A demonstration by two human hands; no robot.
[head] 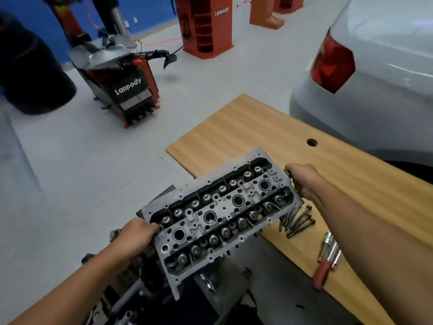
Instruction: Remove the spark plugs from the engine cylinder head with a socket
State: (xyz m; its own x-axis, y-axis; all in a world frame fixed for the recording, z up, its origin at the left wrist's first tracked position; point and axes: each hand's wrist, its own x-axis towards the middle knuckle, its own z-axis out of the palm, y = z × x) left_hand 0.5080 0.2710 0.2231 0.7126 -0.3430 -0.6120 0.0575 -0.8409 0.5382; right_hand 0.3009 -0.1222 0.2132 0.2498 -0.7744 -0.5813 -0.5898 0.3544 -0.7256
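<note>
You grip the cylinder head (222, 221) at both ends, left hand (138, 235) lower left, right hand (302, 181) upper right; its long axis runs diagonally between them, lower centre of frame.

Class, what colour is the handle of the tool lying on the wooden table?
Red, on the tool in the head view.
</note>
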